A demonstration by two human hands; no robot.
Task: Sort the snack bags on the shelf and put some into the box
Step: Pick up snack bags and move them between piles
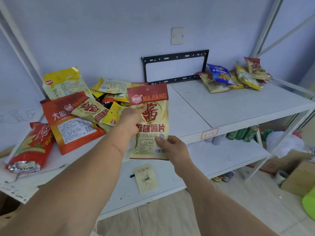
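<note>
Both hands hold one bag (150,120) upright in the air in front of the shelf (238,106). The left hand (131,121) grips its left edge about halfway up, fingers curled behind and thumb across the printed face; the right hand (172,147) pinches the lower right corner, thumb on the front beside the barcode. The bag looks light and flat, a thin crinkly film pouch, probably slick to the touch and prone to bending if held by one corner alone. Its contents, likely chips, would crush under a hard squeeze, so the sealed edges and corners are the safer places to hold, as both hands do now. To the left of the left hand lies the pile (73,109) of unsorted bags; well to the right of the right hand sits a smaller heap (233,77).
</note>
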